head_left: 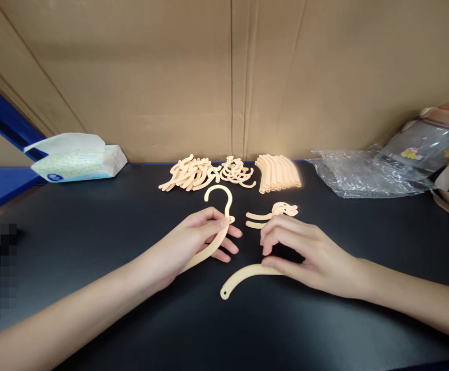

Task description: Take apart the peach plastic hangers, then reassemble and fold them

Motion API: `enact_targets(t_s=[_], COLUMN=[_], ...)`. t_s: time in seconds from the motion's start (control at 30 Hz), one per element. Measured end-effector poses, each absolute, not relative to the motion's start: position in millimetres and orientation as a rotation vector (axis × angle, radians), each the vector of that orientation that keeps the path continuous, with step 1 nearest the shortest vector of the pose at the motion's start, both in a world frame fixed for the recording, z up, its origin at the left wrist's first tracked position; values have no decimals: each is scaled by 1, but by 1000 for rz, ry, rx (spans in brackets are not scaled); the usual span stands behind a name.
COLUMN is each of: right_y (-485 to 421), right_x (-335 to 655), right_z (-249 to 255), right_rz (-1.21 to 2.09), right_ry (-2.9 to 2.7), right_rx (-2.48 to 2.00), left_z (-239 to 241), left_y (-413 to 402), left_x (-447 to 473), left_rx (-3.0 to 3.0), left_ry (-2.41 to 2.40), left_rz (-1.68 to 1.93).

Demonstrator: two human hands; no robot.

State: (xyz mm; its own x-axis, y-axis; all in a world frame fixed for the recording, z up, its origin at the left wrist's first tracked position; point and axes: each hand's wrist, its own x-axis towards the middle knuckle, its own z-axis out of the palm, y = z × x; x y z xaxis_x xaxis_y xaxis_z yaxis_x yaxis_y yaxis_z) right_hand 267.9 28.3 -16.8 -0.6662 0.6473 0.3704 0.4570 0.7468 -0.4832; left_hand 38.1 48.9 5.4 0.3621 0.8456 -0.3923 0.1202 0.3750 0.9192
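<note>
My left hand pinches a cream plastic hanger hook where it meets a curved hanger arm. The hook points up, and the arm runs down under my palm, its lower end hidden. My right hand is curled, with its thumb along a second curved hanger arm. The end of this piece with a small hole points left toward me; its other end is hidden by the hand. Just beyond my right fingers lie several joined cream hanger parts on the black table.
At the back lie a heap of short cream pieces, a pile of loose hooks and a row of curved arms. A tissue pack sits left; a clear plastic bag and transparent pouch lie right. Cardboard stands behind.
</note>
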Motion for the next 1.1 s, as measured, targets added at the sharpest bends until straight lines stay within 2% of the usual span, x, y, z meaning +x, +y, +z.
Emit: enact_targets(t_s=[0.13, 0.3, 0.7, 1.1], right_y=[27, 27, 30, 34], right_x=[268, 266, 272, 272], right_z=[-19, -18, -19, -20], right_rz=[221, 132, 405, 458], right_ry=[-2541, -2600, -2497, -2478], right_rx=[-763, -725, -986, -1148], left_z=[3, 1, 2, 3], left_y=[51, 52, 53, 52], left_x=[36, 35, 34, 32], left_rx=[1005, 1005, 1026, 1121], left_ry=[1097, 1070, 1022, 1050], left_rz=[677, 672, 633, 578])
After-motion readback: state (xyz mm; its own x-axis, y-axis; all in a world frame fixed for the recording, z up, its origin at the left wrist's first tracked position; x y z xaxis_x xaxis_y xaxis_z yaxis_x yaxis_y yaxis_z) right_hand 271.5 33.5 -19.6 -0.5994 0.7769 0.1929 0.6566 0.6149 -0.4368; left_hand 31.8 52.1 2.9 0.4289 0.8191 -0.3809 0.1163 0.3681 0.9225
